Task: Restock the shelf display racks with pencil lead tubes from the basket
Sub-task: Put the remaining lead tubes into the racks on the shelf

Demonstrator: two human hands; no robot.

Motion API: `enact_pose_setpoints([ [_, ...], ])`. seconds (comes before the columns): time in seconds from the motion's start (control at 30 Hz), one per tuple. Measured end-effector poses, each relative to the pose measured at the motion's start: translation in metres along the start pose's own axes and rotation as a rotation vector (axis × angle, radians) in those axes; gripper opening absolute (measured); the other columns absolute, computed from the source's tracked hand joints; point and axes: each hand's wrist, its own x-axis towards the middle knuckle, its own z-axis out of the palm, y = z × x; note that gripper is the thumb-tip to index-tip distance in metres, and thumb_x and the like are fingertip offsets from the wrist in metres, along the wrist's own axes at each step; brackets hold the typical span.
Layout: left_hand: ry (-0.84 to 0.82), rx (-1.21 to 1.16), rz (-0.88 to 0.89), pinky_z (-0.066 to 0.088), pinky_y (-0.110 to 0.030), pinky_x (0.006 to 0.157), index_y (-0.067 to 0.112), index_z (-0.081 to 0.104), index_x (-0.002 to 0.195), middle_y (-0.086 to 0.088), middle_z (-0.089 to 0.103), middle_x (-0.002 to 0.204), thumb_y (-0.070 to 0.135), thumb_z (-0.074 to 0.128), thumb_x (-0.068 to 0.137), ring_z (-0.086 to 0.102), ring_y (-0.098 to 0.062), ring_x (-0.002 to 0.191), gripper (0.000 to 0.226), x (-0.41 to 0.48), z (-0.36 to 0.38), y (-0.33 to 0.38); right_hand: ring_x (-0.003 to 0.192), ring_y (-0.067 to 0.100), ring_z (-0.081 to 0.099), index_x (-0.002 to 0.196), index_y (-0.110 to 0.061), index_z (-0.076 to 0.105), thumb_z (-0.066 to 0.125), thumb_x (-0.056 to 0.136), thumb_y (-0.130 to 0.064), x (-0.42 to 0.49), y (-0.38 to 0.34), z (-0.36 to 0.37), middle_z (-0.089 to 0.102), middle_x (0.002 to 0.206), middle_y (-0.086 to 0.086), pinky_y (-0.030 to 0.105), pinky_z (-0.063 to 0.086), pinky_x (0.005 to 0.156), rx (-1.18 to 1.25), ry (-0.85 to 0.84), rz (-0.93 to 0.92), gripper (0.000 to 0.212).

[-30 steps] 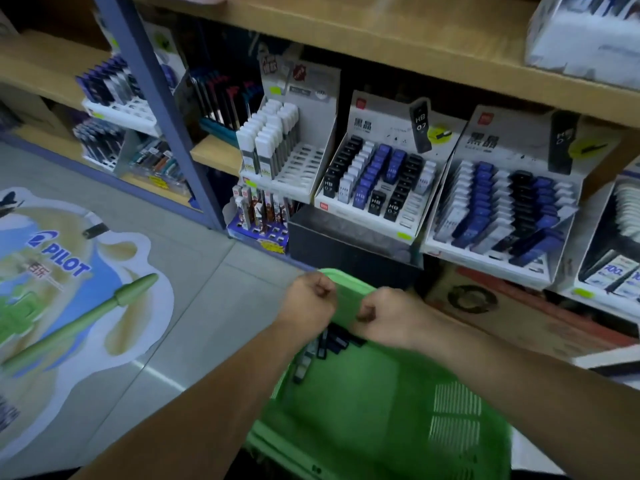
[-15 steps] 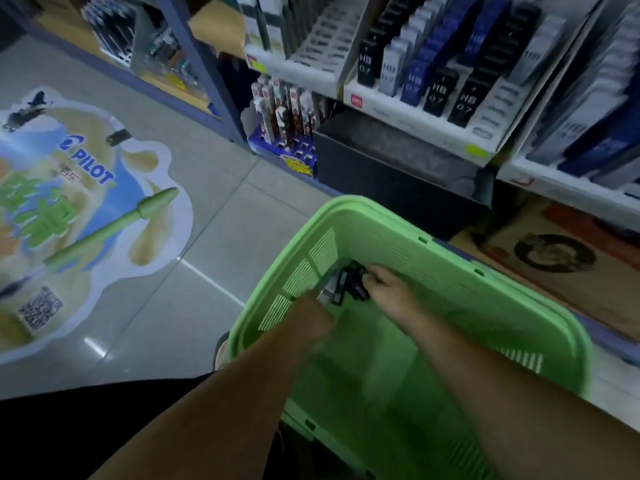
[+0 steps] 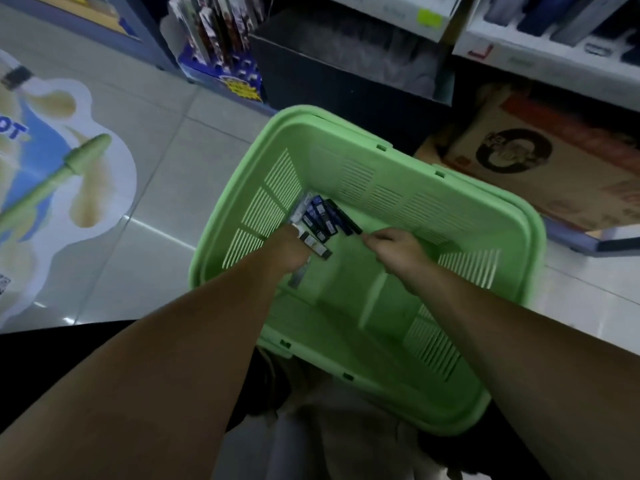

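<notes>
Head view: left hand [image 3: 289, 251] lies over the pencil lead tubes [image 3: 320, 216], its grip hidden. Right hand [image 3: 398, 249] pinches one tube's end. The few tubes left sit in the far-left corner of the basket [image 3: 381, 188]. How full the display racks [image 3: 540, 60] are is cropped out.

Inside the green slotted plastic basket [image 3: 415, 188], small dark flat pencil lead tubes [image 3: 320, 216] lie just ahead of the left hand [image 3: 289, 249] and left of the right hand [image 3: 398, 251], while a brown cardboard box [image 3: 554, 174] sits outside it, beyond the right hand.
</notes>
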Motion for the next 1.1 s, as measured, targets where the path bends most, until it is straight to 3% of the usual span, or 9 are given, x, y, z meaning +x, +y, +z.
enact_pose_setpoints([
  [0.1, 0.001, 0.079, -0.017, 0.044, -0.027, 0.078, -0.003, 0.059, 0.125, -0.008, 0.059, 0.107, 0.002, 0.055, 0.098, 0.055, -0.017, 0.087, 0.028, 0.004, 0.005, -0.011, 0.115, 0.022, 0.062, 0.128, -0.021, 0.068, 0.064, 0.099, -0.042, -0.005, 0.004, 0.001, 0.067, 0.126, 0.0, 0.039, 0.049, 0.101, 0.014, 0.0, -0.034, 0.037],
  [0.17, -0.017, 0.091, -0.033, 0.046, -0.03, 0.077, 0.004, 0.061, 0.096, -0.007, 0.059, 0.095, 0.003, 0.058, 0.097, 0.059, -0.019, 0.087, 0.003, 0.005, 0.005, -0.009, 0.118, 0.021, 0.059, 0.133, -0.021, 0.065, 0.062, 0.1, -0.04, -0.002, -0.005, 0.002, 0.065, 0.131, 0.0, 0.036, 0.045, 0.099, -0.002, -0.004, -0.072, 0.038],
  [0.23, -0.064, 0.099, -0.046, 0.053, -0.034, 0.076, 0.003, 0.062, 0.096, -0.01, 0.061, 0.089, 0.009, 0.068, 0.095, 0.065, -0.025, 0.091, 0.008, 0.005, 0.006, -0.008, 0.123, 0.023, 0.057, 0.138, -0.02, 0.062, 0.061, 0.101, -0.037, 0.005, -0.015, 0.005, 0.063, 0.136, 0.001, 0.037, 0.045, 0.104, -0.008, 0.012, -0.078, 0.04],
  [0.37, -0.11, 0.222, -0.024, 0.048, -0.031, 0.073, 0.005, 0.057, 0.123, -0.008, 0.063, 0.102, 0.03, 0.081, 0.089, 0.06, -0.021, 0.089, 0.049, 0.007, 0.01, -0.01, 0.113, 0.022, 0.057, 0.138, -0.021, 0.061, 0.061, 0.102, -0.032, 0.015, -0.027, 0.012, 0.063, 0.134, 0.002, 0.035, 0.046, 0.095, -0.004, 0.036, -0.051, 0.038],
  [0.5, -0.039, 0.432, 0.033, 0.055, -0.036, 0.086, 0.006, 0.057, 0.129, -0.011, 0.065, 0.121, 0.027, 0.08, 0.089, 0.065, -0.026, 0.107, 0.051, 0.019, 0.017, -0.007, 0.106, 0.019, 0.053, 0.135, -0.019, 0.063, 0.061, 0.102, -0.028, 0.026, -0.036, 0.012, 0.063, 0.126, 0.002, 0.032, 0.042, 0.088, 0.051, 0.058, -0.005, 0.034],
  [0.6, -0.036, 0.358, 0.069, 0.051, -0.024, 0.065, 0.013, 0.061, 0.1, -0.001, 0.062, 0.094, 0.034, 0.075, 0.09, 0.062, -0.015, 0.081, 0.027, 0.023, 0.014, -0.007, 0.099, 0.019, 0.055, 0.132, -0.017, 0.065, 0.061, 0.102, -0.022, 0.032, -0.042, 0.013, 0.061, 0.111, 0.001, 0.03, 0.041, 0.085, 0.073, 0.059, 0.014, 0.031],
  [0.7, 0.019, 0.11, 0.091, 0.037, -0.016, 0.044, 0.019, 0.056, 0.076, 0.004, 0.059, 0.072, 0.038, 0.071, 0.091, 0.057, -0.006, 0.062, 0.028, 0.02, 0.012, -0.007, 0.099, 0.021, 0.057, 0.129, -0.016, 0.068, 0.062, 0.101, -0.021, 0.031, -0.04, 0.013, 0.064, 0.112, 0.003, 0.028, 0.041, 0.085, 0.072, 0.054, 0.019, 0.028],
  [0.87, 0.357, 0.082, 0.281, 0.042, -0.027, 0.065, 0.013, 0.061, 0.092, -0.003, 0.057, 0.094, 0.028, 0.073, 0.085, 0.06, -0.024, 0.083, 0.02, 0.01, 0.01, -0.005, 0.106, 0.018, 0.053, 0.134, -0.018, 0.063, 0.059, 0.103, -0.022, 0.027, -0.037, 0.029, 0.06, 0.117, -0.001, 0.028, 0.039, 0.09, 0.13, 0.023, -0.033, 0.031],
  [1.1, 0.384, 0.022, 0.251, 0.051, -0.043, 0.102, 0.002, 0.067, 0.111, -0.014, 0.055, 0.133, 0.026, 0.07, 0.084, 0.054, -0.03, 0.119, 0.036, 0.019, 0.021, 0.003, 0.108, 0.024, 0.057, 0.113, -0.027, 0.061, 0.048, 0.106, -0.024, 0.041, -0.042, 0.036, 0.063, 0.119, 0.004, 0.036, 0.044, 0.092, 0.187, -0.042, 0.061, 0.015],
])
